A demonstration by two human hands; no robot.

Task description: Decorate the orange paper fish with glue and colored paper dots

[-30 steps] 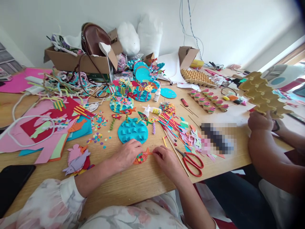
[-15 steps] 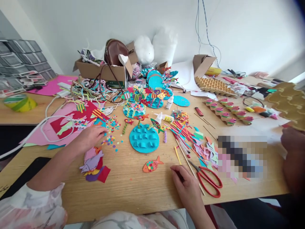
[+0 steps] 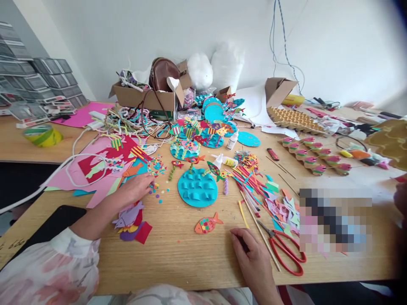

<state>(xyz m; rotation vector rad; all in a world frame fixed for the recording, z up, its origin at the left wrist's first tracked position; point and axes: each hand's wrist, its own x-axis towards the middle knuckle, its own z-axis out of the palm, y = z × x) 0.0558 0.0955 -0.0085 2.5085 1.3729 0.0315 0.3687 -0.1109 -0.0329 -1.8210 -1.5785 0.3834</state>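
Observation:
My left hand (image 3: 136,189) reaches over the left part of the table, its fingers together and pointing down at loose paper dots (image 3: 156,190). Whether a dot sits between the fingertips is hidden. Near the front edge my right hand (image 3: 252,254) rests on the wood, loosely curled, with nothing visible in it. Between the hands lies an orange paper fish (image 3: 208,224) covered with coloured dots. Behind it is a blue disc (image 3: 197,195) with raised paper loops. Red-handled scissors (image 3: 288,253) and a thin wooden stick (image 3: 261,233) lie right of my right hand.
Paper fish cutouts (image 3: 129,217) lie below my left forearm. Glue bottles (image 3: 228,161) stand and lie behind the disc. Paper strips (image 3: 251,182) and scraps (image 3: 281,207) spread to the right. A white cable (image 3: 47,182) crosses the left side. Another person's hand (image 3: 400,197) shows at the right edge.
The view has shifted slightly, so everything sits a little further right. My left hand has moved slightly closer to the dots. My right hand stays curled near the scissors.

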